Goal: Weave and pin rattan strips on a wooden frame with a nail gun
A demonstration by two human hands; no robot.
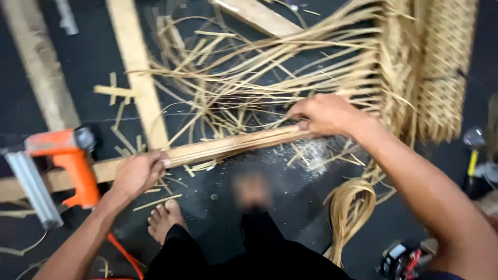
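My left hand point(137, 172) grips a long wooden slat point(218, 147) near its left part. My right hand point(322, 113) is closed on the same slat farther right, where thin rattan strips lie along it. The slat runs almost level across a dark floor. Behind it spreads a tangle of loose rattan strips point(249, 78), leading right into a woven rattan panel point(441, 67). My bare foot point(163, 220) rests on the floor below the slat.
An orange pneumatic nail gun point(62, 166) with a grey magazine and orange hose lies at the left. Pale wooden battens point(137, 67) cross the floor at the back. A coil of rattan point(353, 207) sits at lower right, tools point(402, 259) beyond it.
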